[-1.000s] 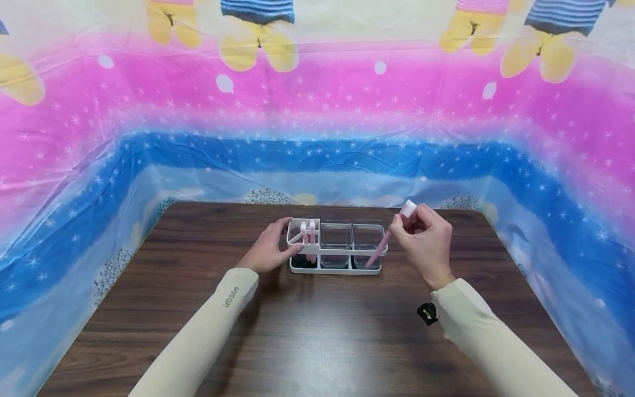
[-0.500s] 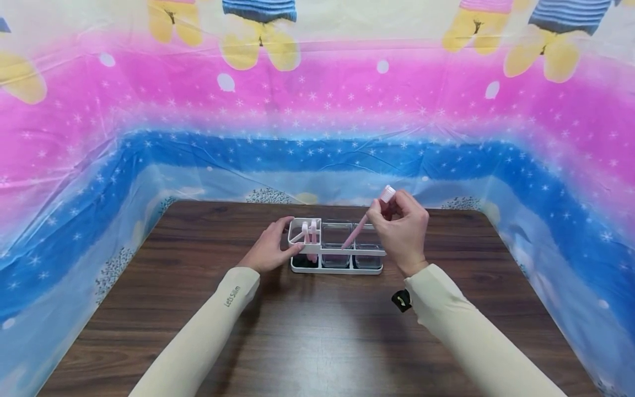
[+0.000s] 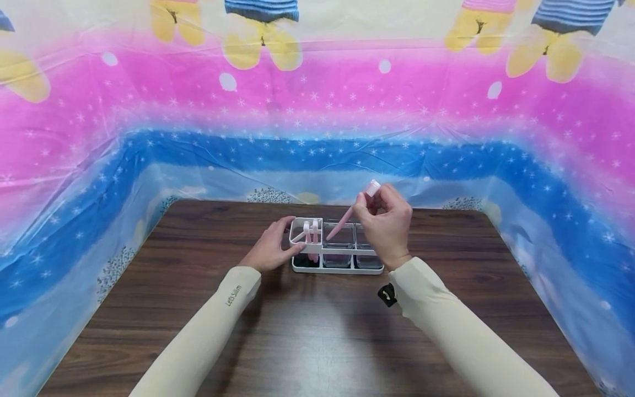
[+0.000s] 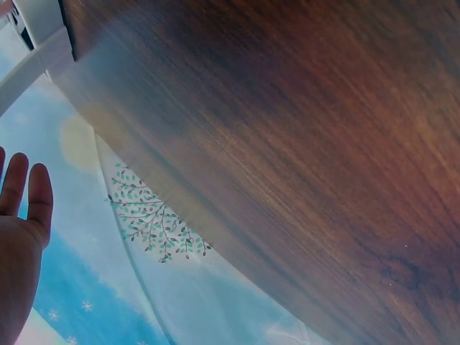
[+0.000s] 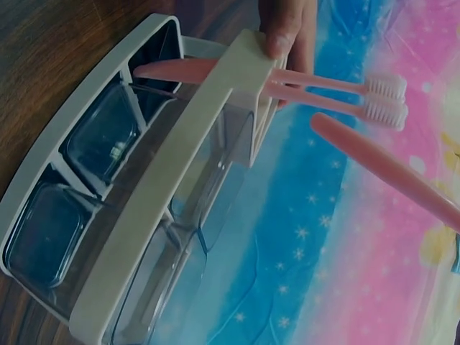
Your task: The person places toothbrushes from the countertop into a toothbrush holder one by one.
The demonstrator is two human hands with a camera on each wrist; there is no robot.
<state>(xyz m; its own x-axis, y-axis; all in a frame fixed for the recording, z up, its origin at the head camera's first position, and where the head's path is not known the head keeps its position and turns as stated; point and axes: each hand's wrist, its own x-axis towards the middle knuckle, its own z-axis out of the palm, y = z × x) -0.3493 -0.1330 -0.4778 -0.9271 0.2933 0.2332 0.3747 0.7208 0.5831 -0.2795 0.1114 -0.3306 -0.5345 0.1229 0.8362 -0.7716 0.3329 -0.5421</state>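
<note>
A white three-compartment rack (image 3: 337, 269) stands mid-table with clear cups (image 5: 100, 136) in it. Two pink toothbrushes (image 3: 311, 232) lean in its left compartment, bristles up, and show again as toothbrushes (image 5: 338, 90) in the right wrist view. My left hand (image 3: 272, 246) grips the rack's left end, a fingertip (image 5: 284, 36) on the rim. My right hand (image 3: 378, 214) pinches a third pink toothbrush (image 3: 349, 212) near its white head. It tilts, handle tip low over the middle compartment beside the left one, clear of the rack (image 5: 165, 172).
The dark wooden table (image 3: 317, 331) is walled on three sides by a blue and pink patterned plastic sheet (image 3: 317, 138). The left wrist view shows bare table (image 4: 287, 144), the sheet, and a corner of the rack (image 4: 36, 36).
My right hand lifted the toothbrush out of the right compartment and carried it up and left, so its handle tip now hangs over the middle compartment. The left hand stayed put.
</note>
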